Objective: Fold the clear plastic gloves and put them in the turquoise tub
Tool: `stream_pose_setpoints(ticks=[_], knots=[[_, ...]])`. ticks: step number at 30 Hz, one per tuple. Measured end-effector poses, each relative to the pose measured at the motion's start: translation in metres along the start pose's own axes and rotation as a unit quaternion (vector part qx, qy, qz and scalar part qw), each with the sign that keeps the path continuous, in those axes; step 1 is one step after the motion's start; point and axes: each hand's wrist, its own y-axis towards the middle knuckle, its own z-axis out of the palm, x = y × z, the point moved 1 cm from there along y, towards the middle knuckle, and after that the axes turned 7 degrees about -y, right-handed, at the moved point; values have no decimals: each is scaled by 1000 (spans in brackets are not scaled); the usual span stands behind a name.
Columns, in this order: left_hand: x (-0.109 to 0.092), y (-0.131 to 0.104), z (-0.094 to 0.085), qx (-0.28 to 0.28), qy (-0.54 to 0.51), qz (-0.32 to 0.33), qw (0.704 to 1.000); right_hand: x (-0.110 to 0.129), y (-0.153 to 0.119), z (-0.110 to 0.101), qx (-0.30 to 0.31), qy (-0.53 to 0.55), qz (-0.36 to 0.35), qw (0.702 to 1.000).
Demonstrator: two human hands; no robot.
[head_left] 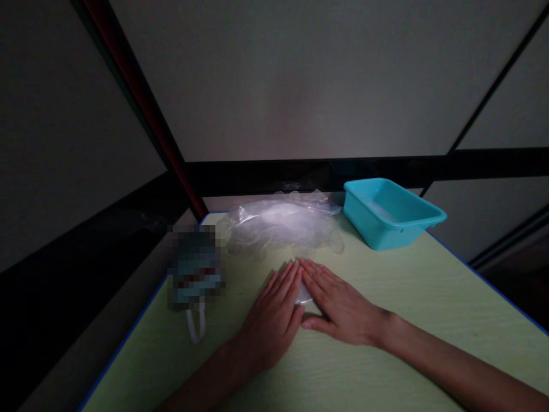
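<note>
My left hand and my right hand lie palm down on the table, fingers straight and their tips meeting at the far end. Both are open and pressed flat over a small whitish, shiny piece. It looks like thin plastic, and only a part shows in the gap between my hands; the rest is covered. Beyond my fingertips spreads a pile of clear plastic bags or film, crumpled and overlapping. Neither hand touches that pile.
A turquoise plastic basin stands at the back right, with something whitish inside. At the left edge lies a blurred-out item with a white strap loop. The pale green table has blue edging and meets a wall behind.
</note>
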Motion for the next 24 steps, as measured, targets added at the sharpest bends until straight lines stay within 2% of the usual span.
stream_pose_setpoints(ticks=[10,24], knots=[[-1,-4,-1,28,46,20,998,1,-1,1,-7,8,-6,1000],[-1,-6,2,48,60,14,997,2,0,-2,23,-2,-1,1000]])
